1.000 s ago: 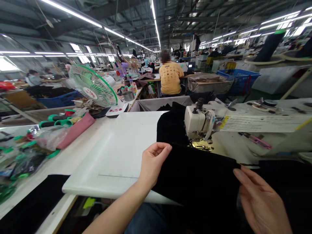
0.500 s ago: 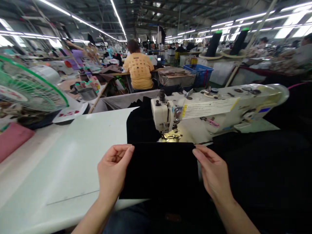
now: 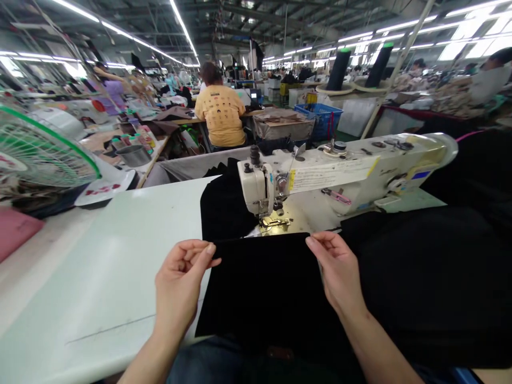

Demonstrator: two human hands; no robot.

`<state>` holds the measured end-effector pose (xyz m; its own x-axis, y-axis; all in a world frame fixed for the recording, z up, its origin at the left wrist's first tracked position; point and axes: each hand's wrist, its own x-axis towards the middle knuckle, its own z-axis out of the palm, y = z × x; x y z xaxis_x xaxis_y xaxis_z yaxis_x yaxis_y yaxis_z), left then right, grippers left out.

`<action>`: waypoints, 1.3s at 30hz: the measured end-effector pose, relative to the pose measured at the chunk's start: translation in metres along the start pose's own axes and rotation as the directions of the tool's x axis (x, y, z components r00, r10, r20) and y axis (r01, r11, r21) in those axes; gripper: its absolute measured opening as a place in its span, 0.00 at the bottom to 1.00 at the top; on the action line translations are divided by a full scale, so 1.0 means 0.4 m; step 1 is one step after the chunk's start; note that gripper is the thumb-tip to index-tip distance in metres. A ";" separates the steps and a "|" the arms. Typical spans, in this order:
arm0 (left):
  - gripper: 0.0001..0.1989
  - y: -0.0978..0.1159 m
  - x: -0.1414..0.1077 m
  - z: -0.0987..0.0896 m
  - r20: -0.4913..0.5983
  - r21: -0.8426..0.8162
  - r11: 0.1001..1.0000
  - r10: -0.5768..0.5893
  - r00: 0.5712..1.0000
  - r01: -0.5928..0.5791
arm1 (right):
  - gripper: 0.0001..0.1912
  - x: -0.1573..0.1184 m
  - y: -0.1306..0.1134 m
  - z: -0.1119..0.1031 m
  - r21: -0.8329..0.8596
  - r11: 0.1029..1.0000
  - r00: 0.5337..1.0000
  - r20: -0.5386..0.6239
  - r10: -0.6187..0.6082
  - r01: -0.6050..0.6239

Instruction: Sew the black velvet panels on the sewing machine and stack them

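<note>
A black fabric panel [image 3: 264, 288] is stretched between my hands, its top edge nearly level and lying just in front of the sewing machine [image 3: 332, 173]. My left hand [image 3: 182, 274] pinches the panel's upper left corner between thumb and fingers. At the upper right corner, my right hand [image 3: 340, 266] has the same pinch. Just beyond the panel's top edge is the lit metal needle plate [image 3: 276, 225] under the machine head. More black fabric [image 3: 224, 205] lies to the left of the needle area.
Black cloth [image 3: 424, 272] is heaped on the right. The pale tabletop [image 3: 120, 266] spreads to the left, with a green fan [image 3: 52, 154] beyond it. Ahead, a person in a yellow shirt [image 3: 222, 114] sits near a blue crate [image 3: 320, 117]. Dark thread cones [image 3: 339, 69] stand behind the machine.
The view has shifted a little, so the machine and background sit further left. Both hands still pinch the panel's corners; the left corner dips slightly lower than the right.
</note>
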<state>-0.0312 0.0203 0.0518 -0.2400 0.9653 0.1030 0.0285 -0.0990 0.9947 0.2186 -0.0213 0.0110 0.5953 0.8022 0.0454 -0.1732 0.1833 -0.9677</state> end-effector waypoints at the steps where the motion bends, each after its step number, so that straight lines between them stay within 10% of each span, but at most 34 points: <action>1: 0.16 0.004 -0.003 0.001 0.009 -0.022 1.000 -0.010 1.000 0.010 | 0.16 -0.001 0.000 -0.007 -0.008 1.000 1.000 0.020 0.013 -0.013; 13: 0.08 0.156 -0.027 -0.060 0.074 0.129 0.985 0.103 0.992 -0.112 | 0.20 -0.045 -0.023 -0.063 -0.253 0.934 0.914 0.255 0.315 -0.251; 16: 0.06 0.275 -0.040 -0.075 0.058 0.312 0.878 0.364 0.930 -0.363 | 0.13 -0.116 -0.057 -0.054 -0.195 0.941 0.836 0.435 0.335 -0.276; 19: 0.01 0.320 0.011 -0.038 0.325 0.449 0.712 0.432 0.841 -0.539 | 0.13 -0.187 -0.056 -0.052 -0.103 0.893 0.694 0.592 0.409 -0.439; 21: 0.07 0.265 0.074 0.019 0.587 0.488 0.617 0.290 0.755 -0.617 | 0.12 -0.219 -0.021 -0.059 -0.126 0.884 0.673 0.603 0.428 -0.450; 24: 0.09 0.090 0.154 0.115 0.769 0.458 0.615 0.089 0.633 -0.642 | 0.09 -0.241 0.059 -0.079 -0.264 0.943 0.800 0.510 0.316 -0.204; 27: 0.09 -0.068 0.179 0.171 0.768 0.437 0.635 0.106 0.632 -0.638 | 0.05 -0.240 0.116 -0.099 -0.347 0.925 0.859 0.509 0.046 0.156; 33: 0.10 -0.133 0.159 0.175 0.745 0.423 0.630 0.166 0.646 -0.651 | 0.10 -0.206 0.108 -0.121 -0.318 0.683 0.669 0.664 -0.333 0.657; 39: 0.10 -0.146 0.184 0.193 0.719 0.459 0.631 0.152 0.679 -0.626 | 0.12 -0.169 0.099 -0.113 -0.314 0.512 0.539 0.750 -0.383 0.800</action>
<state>0.0245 0.1158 0.0011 0.5387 0.8138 0.2181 0.6132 -0.5562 0.5609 0.2070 -0.0937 -0.0416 -0.2011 0.7886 0.5811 0.6335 0.5572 -0.5369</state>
